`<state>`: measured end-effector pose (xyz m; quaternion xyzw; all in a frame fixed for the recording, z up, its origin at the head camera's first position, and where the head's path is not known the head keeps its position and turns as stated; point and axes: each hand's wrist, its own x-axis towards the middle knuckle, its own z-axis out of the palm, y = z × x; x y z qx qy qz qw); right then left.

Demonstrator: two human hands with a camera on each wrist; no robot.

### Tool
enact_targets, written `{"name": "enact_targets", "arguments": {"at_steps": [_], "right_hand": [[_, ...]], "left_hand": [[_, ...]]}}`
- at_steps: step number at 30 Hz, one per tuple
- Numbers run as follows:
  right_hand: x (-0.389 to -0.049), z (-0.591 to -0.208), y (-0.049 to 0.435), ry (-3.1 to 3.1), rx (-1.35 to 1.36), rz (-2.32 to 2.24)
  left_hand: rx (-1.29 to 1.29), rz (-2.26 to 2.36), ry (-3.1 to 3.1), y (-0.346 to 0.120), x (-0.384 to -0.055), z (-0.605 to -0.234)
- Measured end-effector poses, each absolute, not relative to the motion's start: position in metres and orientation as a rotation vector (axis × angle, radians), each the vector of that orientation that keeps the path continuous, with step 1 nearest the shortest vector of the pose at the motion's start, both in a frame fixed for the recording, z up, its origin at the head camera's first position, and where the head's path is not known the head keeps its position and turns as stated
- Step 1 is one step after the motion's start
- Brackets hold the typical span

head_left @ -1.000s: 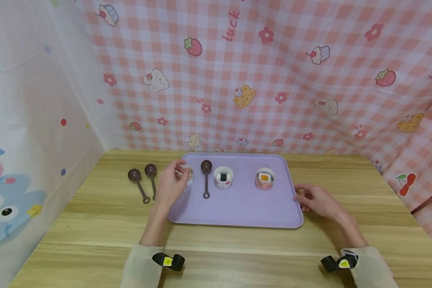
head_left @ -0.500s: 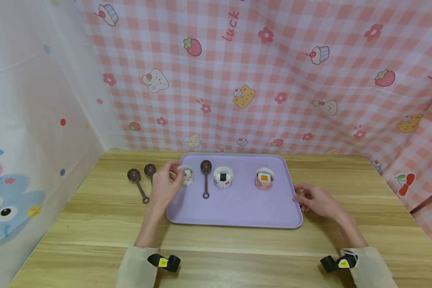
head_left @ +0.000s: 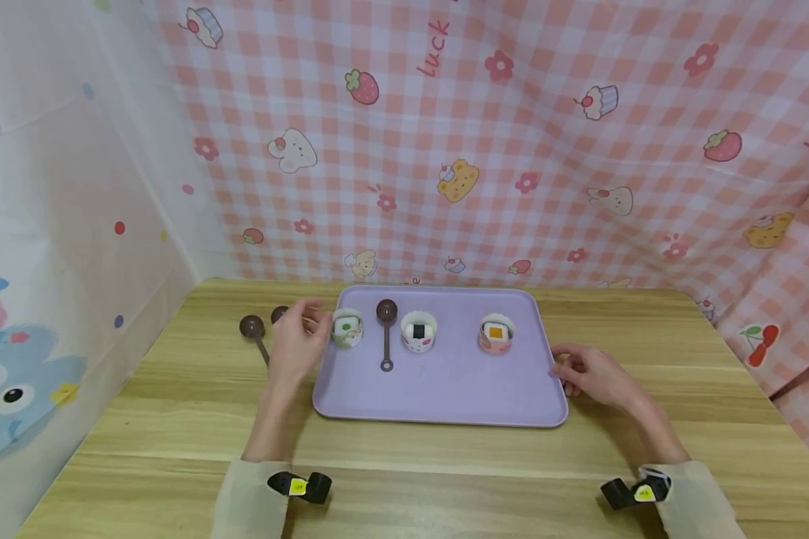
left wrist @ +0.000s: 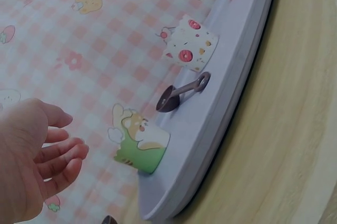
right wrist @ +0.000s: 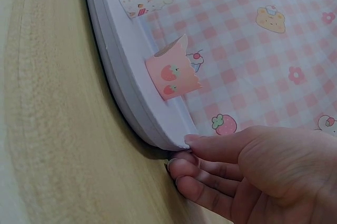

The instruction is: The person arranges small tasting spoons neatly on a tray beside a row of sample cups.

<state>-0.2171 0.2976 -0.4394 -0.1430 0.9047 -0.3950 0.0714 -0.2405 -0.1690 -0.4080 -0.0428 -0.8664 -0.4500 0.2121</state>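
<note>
My left hand [head_left: 298,340] hangs loosely curled and holds nothing, just left of a green paper cup [head_left: 347,340] with a white-and-green piece in it. In the left wrist view a gap shows between the fingers and this cup [left wrist: 142,148]. My right hand [head_left: 595,376] pinches the right rim of the lilac tray [head_left: 445,393], thumb on top and fingers curled beneath. Also on the tray stand a white patterned cup [head_left: 418,344] with a black-banded white piece and a pink cup [head_left: 495,346] with an orange-topped piece. Between the green and white cups lies a brown scoop [head_left: 387,337].
Two more brown scoops lie on the wooden table [head_left: 445,479] left of the tray; the nearer-to-edge scoop [head_left: 252,327] and the other scoop [head_left: 279,314] are partly covered by my left hand. A pink checked curtain [head_left: 404,150] hangs right behind the tray.
My left hand has drawn back leftward from the green cup, which now shows fully on the tray's left side. The right hand stays on the tray's rim.
</note>
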Motion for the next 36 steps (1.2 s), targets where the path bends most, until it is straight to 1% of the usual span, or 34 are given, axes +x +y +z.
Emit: {"name": "enact_targets", "arguments": {"at_steps": [16,36], "right_hand": [[-0.216,-0.439,0.298,2.711,-0.44,-1.192],[-0.216,-0.439,0.297,2.703,-0.414,-1.2]], "left_hand": [[-0.003,-1.206,-2.379,-0.187,-0.242,-0.413],[0.078,-1.21,-2.43,-0.212,-0.242,-0.42]]}}
